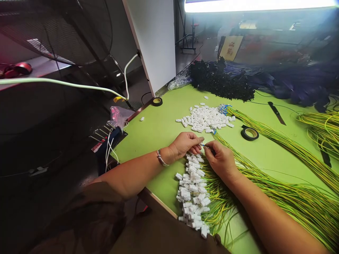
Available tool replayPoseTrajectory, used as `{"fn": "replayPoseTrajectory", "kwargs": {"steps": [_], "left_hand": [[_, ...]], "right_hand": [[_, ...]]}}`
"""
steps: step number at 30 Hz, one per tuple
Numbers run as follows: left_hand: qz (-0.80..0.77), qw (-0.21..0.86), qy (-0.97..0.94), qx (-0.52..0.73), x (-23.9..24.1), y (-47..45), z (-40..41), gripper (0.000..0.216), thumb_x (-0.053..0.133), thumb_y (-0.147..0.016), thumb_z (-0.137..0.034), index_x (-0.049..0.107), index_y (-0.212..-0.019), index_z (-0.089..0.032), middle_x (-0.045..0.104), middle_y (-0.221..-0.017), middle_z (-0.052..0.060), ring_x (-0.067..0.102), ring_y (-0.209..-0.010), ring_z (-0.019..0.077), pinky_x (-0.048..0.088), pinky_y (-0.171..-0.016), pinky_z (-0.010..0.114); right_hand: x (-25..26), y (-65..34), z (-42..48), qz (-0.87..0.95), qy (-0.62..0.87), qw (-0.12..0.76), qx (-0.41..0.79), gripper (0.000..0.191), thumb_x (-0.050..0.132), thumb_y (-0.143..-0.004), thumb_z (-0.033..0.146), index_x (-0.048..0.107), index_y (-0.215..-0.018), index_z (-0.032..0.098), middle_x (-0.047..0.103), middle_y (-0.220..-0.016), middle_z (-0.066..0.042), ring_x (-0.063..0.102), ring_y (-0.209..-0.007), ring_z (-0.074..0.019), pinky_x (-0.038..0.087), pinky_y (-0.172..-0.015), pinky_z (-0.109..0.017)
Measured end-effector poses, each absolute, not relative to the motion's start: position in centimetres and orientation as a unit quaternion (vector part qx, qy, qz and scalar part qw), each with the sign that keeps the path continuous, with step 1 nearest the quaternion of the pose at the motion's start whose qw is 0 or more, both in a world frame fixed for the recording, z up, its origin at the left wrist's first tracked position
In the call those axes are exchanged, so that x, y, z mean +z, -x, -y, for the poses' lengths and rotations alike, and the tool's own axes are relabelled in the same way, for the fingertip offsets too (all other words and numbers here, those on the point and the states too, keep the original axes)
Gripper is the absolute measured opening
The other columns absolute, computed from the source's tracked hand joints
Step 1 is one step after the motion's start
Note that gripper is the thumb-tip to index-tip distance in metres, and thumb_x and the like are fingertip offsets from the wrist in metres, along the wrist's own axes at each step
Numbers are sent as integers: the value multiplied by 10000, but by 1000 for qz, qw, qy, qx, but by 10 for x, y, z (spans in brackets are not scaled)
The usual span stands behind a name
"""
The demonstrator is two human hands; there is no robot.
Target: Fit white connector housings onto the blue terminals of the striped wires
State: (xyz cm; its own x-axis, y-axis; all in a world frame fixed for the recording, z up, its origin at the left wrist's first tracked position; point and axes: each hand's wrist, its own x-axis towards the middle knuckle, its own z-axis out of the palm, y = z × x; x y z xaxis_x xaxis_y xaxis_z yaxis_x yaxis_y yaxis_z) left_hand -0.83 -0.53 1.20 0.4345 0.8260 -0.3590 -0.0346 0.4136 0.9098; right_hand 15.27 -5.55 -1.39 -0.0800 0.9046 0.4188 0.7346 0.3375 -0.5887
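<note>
My left hand [185, 144] is closed in a pinch on a small white connector [200, 144] above the green table [159, 127]. My right hand [221, 158] is closed on the end of a yellow-green wire [209, 147], its tip meeting the connector. Below my hands lies a row of white connectors fitted on wires [193, 194], trailing into a yellow-green wire bundle [291, 201]. A loose heap of white connectors [206, 118] sits beyond my hands. A silver bracelet [160, 157] is on my left wrist.
A black tape roll [249, 133] lies right of the heap, another roll [157, 101] at the table's left corner. Black wire piles [222, 81] fill the back. More yellow-green wires [320, 127] lie at right. A white panel [156, 38] and fan grille [58, 31] stand at left.
</note>
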Motion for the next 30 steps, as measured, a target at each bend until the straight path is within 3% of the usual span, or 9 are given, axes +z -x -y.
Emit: {"fn": "replayPoseTrajectory", "kwargs": {"steps": [6,16,30], "left_hand": [[-457,648,-505,342,15,5,9,294,720,-795,-308,531,-679,-115,584,-475,-20,591,-397,91,448,-385,147],[-471,626,-529,326,19,4,10,294,722,-792,-291,530,-657,-113,557,-438,-29,562,-369,76,436,-377,135],[-454,662,-492,336,14,1,11,246,693,-818,-256,534,-695,-113,599,-498,-16,591,-406,87,480,-406,160]], "right_hand": [[-16,-152,54,716,564,390,130,108,540,-835,258,623,-796,202,620,-612,6,510,-504,-117,384,-520,-237],[-18,-152,54,714,562,392,141,104,537,-827,244,619,-783,196,608,-609,11,502,-514,-114,378,-528,-239],[-14,-150,50,689,556,432,172,122,551,-810,247,607,-718,190,562,-555,25,453,-478,-101,363,-491,-228]]}}
